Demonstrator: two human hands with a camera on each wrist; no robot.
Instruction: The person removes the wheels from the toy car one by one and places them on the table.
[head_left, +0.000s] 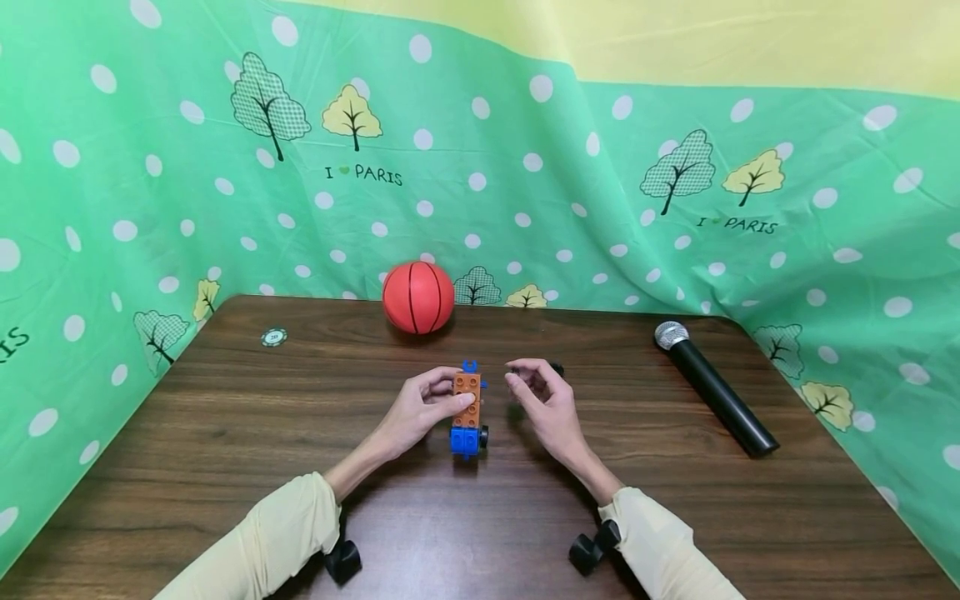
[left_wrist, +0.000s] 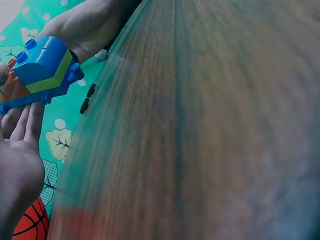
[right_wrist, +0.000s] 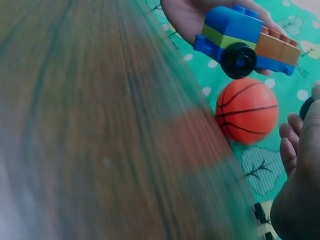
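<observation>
My left hand (head_left: 420,414) grips a toy block car (head_left: 466,410) from its left side, thumb on top of the orange studded blocks and fingers beneath. The car has a blue rounded block (right_wrist: 234,26) over a lime green layer and a blue base. One black wheel (right_wrist: 239,60) sits on its right side by the blue block; farther along that side a blue axle stub shows bare. Right of the car, apart from it, my right hand (head_left: 547,408) pinches a small black wheel (right_wrist: 307,107) between thumb and fingers, mostly hidden by them.
Loose black wheels (left_wrist: 87,99) lie on the table beyond my right hand. A red toy basketball (head_left: 418,297) stands at the back edge, with a poker chip (head_left: 273,337) to its left. A black microphone (head_left: 716,389) lies on the right. Green patterned cloth (head_left: 480,200) hangs behind.
</observation>
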